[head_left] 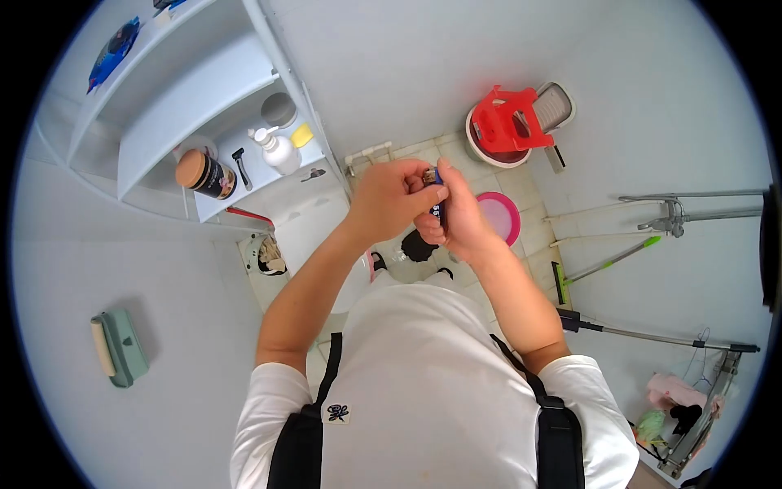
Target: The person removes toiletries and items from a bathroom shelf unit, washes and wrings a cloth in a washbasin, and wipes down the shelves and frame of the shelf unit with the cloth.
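Razor [242,169] and white pump bottle [282,153] are chilling on the shelf [262,182], then the left hand [387,201] kinda grips the top of a small dark item [438,213], right hand [461,216] wrapped around it, pink basin [514,220] on the floor beyond.

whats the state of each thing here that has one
left hand: closed on the small dark item, near its top
right hand: wrapped around it
small dark item: held, open or shut unclear
tan-lidded tub: lid on
pump bottle: pump fitted
razor: lying on shelf
bin: open, contents showing
red stool: resting on a bucket
green-handled squeegee: leaning
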A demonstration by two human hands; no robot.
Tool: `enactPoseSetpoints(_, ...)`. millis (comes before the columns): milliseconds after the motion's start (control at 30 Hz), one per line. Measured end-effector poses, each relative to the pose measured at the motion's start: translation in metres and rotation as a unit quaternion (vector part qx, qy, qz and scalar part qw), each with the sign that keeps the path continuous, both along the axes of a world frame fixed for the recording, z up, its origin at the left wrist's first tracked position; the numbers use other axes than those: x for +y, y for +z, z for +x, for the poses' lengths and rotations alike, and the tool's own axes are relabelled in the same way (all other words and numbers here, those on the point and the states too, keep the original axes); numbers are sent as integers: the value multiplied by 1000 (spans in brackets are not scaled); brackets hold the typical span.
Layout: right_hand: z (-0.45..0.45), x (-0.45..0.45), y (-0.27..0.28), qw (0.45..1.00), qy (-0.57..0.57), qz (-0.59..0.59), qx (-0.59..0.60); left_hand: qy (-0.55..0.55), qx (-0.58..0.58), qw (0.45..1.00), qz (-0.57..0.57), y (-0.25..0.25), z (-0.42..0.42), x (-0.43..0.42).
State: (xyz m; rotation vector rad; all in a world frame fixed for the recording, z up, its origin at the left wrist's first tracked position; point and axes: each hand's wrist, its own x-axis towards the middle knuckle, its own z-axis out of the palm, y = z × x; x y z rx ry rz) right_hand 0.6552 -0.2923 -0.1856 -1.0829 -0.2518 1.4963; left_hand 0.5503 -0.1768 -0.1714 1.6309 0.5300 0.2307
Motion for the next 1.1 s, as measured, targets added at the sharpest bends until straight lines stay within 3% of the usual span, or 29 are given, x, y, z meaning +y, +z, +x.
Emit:
enactPoseSetpoints(433, 4, -23, -31, 997, -57, 44, 38, 39, 22, 998, -33, -27, 8, -29)
enactPoseSetpoints(500, 4, -36, -45, 994, -38, 70, 78, 38, 29, 993, -109, -47, 6, -35)
enactPoseSetpoints(567, -2, -53, -73, 997, -65, 20, 26, 24, 79, 984, -159, -50, 2, -41)
enactPoseSetpoints(700, -12, -114, -181, 989, 1, -30, -142, -3, 123, 991, -55, -177, -33, -72)
enactPoseSetpoints(800, -13, -164, -281, 967, -5, -235, -97, -33, 222, 974, 15, -253, -90, -89)
enactPoseSetpoints(900, 0, -198, -380, 915, -28, -401, -37, 16, 392, 920, 4, -328, -160, -100)
enactPoseSetpoints(1033, 14, -208, -538, 872, -59, -484, -49, 62, 476, 877, -26, -355, -191, -120)
enactPoseSetpoints(1100, 20, -205, -607, 885, -56, -457, -76, 89, 481, 869, -73, -368, -208, -130)
